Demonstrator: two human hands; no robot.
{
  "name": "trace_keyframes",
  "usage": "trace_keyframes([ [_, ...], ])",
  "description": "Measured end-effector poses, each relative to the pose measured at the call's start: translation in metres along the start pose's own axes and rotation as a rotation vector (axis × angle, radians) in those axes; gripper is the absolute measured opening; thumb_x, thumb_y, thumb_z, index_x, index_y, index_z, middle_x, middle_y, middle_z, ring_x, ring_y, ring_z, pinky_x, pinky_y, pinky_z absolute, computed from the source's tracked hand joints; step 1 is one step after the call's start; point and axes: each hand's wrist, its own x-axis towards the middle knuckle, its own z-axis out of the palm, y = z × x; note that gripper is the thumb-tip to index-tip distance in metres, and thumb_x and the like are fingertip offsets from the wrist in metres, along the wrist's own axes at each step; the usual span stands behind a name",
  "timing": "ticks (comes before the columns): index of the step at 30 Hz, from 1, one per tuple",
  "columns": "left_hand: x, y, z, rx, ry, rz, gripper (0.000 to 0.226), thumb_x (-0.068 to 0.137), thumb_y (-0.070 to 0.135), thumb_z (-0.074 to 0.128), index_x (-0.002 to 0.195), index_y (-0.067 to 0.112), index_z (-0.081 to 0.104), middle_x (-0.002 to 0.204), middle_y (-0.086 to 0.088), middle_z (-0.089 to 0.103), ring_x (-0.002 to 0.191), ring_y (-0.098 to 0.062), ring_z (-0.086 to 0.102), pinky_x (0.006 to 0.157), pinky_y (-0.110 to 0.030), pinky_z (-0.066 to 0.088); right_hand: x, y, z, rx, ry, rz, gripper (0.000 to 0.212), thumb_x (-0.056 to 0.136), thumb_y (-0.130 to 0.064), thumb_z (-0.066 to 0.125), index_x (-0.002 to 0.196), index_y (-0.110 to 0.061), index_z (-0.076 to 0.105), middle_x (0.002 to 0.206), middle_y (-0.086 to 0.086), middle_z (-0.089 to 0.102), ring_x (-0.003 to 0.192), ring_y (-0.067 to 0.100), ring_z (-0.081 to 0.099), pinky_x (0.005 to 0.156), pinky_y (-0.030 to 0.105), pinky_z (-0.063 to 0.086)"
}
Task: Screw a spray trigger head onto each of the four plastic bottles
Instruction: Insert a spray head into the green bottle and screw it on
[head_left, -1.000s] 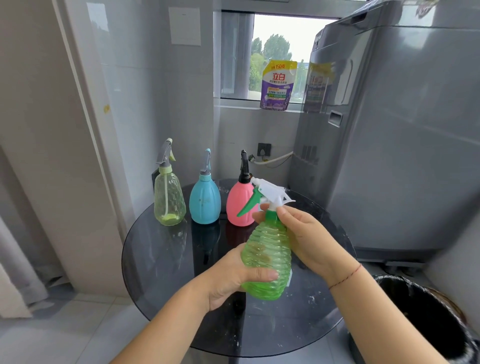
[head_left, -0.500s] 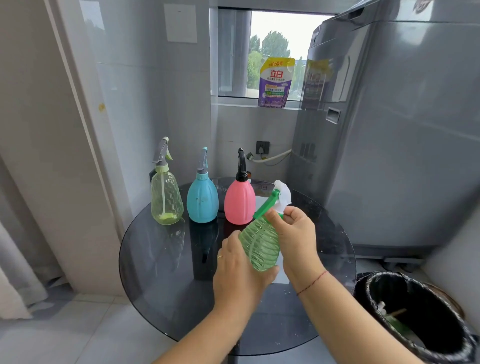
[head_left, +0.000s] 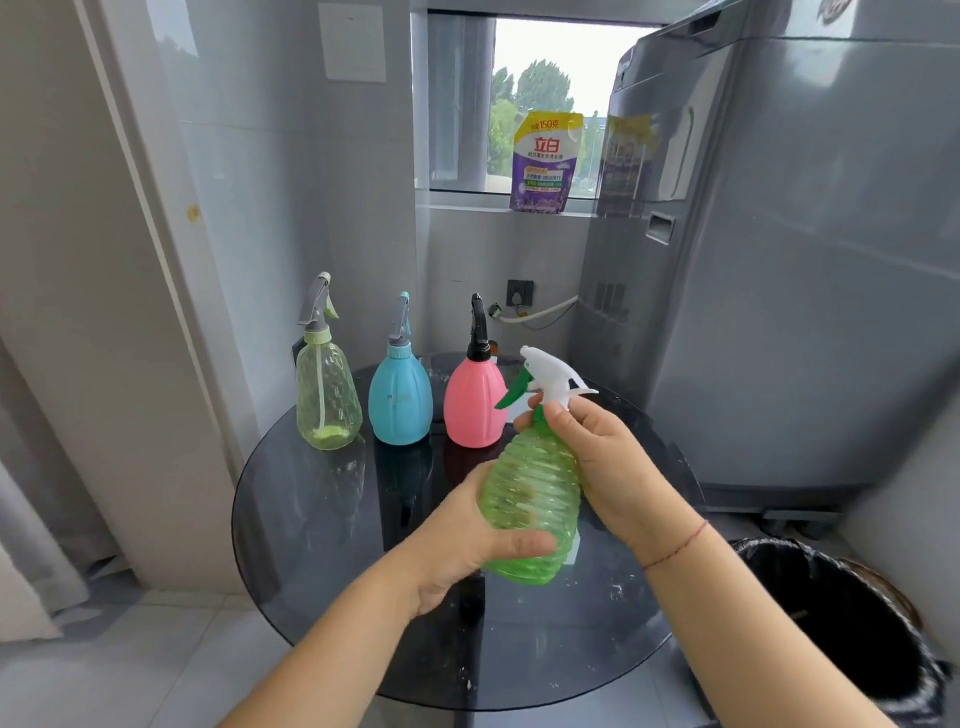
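- Standing in a row on the far left of the round dark glass desk, a pale yellow-green clear plastic bottle, a blue plastic bottle and a pink plastic bottle each carry a trigger head. These three look finished.
- The left grip, a bare hand, is wrapped round the lower belly of the bright green ribbed translucent plastic bottle, thumb across its near side. It holds the bottle tilted in the air above the right half of the desk.
- That bottle looks empty, so I judge it light. Its thin wall would likely buckle under a hard squeeze, though the ribs should stop it slipping. Low on the belly seems a sound place to brace it.
- The white spray trigger head with a green lever sits on the bottle's neck, nozzle toward the left.
- The right grip is clenched round the green collar just under the head.
- The collar is the part to turn, not the slim lever, which might snap. Whether the thread is fully home cannot be told.
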Motion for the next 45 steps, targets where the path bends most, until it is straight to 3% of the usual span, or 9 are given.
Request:
trace_keyframes([
  [12,0.015,-0.016,0.035,0.410,0.513,0.075,0.070,0.049,0.046,0.082,0.107,0.047,0.042,0.092,0.022,0.065,0.080,0.012,0.061,0.050,-0.004,0.046,-0.005,0.002,0.022,-0.256,0.263,-0.107,0.037,0.095,-0.027,0.053,0.092,0.010,0.060,0.073,-0.005,0.073,0.071,0.017,0.063,0.076,0.048,0.053],
  [15,0.009,-0.014,0.032,0.439,0.463,0.102,0.105,0.049,0.050,0.085,0.130,0.048,0.019,0.122,0.029,0.043,0.103,0.018,0.047,0.074,-0.002,0.042,-0.004,0.001,0.015,-0.204,0.297,-0.102,0.039,0.092,-0.028,0.059,0.093,0.011,0.057,0.092,0.029,0.066,0.073,0.034,0.059,0.079,0.059,0.050],
  [19,0.014,-0.014,0.043,0.616,0.483,0.077,0.120,0.040,0.060,0.082,0.140,0.035,0.019,0.129,0.016,0.026,0.125,-0.010,0.029,0.104,-0.034,0.037,-0.002,0.006,0.008,-0.108,0.376,-0.112,0.016,0.086,-0.028,0.067,0.088,-0.013,0.068,0.091,0.022,0.068,0.075,0.022,0.061,0.079,0.054,0.054],
  [23,0.031,-0.017,0.051,0.649,0.575,0.086,0.091,0.055,0.045,0.082,0.132,0.027,0.038,0.117,0.009,0.042,0.116,-0.016,0.041,0.103,-0.039,0.042,0.000,0.012,-0.004,-0.137,0.284,-0.067,0.014,0.082,-0.029,0.071,0.091,-0.020,0.069,0.081,0.006,0.069,0.078,0.020,0.066,0.078,0.048,0.056],
  [27,0.054,-0.024,0.049,0.546,0.475,0.098,0.066,0.060,0.033,0.082,0.113,0.045,0.046,0.105,0.022,0.044,0.111,-0.013,0.050,0.095,-0.034,0.047,0.008,0.016,-0.044,-0.024,-0.004,0.144,0.054,0.075,-0.034,0.078,0.124,-0.023,0.058,0.119,0.007,0.066,0.112,0.030,0.063,0.100,0.046,0.048],
  [30,0.072,-0.027,0.048,0.418,0.387,0.082,0.065,0.062,0.027,0.084,0.105,0.053,0.044,0.106,0.020,0.056,0.099,0.000,0.058,0.078,-0.021,0.051,0.012,0.025,-0.072,-0.020,-0.132,0.320,0.070,0.073,-0.024,0.075,0.136,-0.024,0.044,0.130,0.009,0.062,0.113,0.022,0.065,0.085,0.032,0.054],
  [36,0.117,-0.026,0.039,0.378,0.401,0.089,0.057,0.068,0.015,0.083,0.099,0.054,0.055,0.099,0.017,0.057,0.086,0.007,0.062,0.066,-0.010,0.052,0.044,0.062,-0.083,-0.006,0.058,0.229,0.063,0.077,0.000,0.075,0.131,-0.012,0.045,0.117,0.015,0.066,0.100,0.023,0.069,0.074,0.027,0.057],
  [40,0.142,-0.025,0.038,0.596,0.522,-0.009,0.075,0.075,0.030,0.078,0.140,0.023,0.042,0.127,-0.010,0.049,0.120,-0.026,0.049,0.100,-0.042,0.046,0.073,0.080,-0.085,-0.078,0.084,0.133,0.062,0.074,-0.002,0.078,0.126,-0.021,0.051,0.117,0.007,0.068,0.104,0.019,0.068,0.082,0.028,0.056],
  [45,0.160,-0.030,0.039,0.535,0.536,-0.060,0.094,0.083,0.025,0.071,0.153,0.014,0.009,0.153,-0.009,0.024,0.140,-0.027,0.029,0.113,-0.043,0.034,0.112,0.088,-0.095,-0.130,0.024,0.107,0.061,0.072,-0.005,0.080,0.120,-0.033,0.055,0.117,0.002,0.070,0.107,0.017,0.068,0.089,0.032,0.055],
])
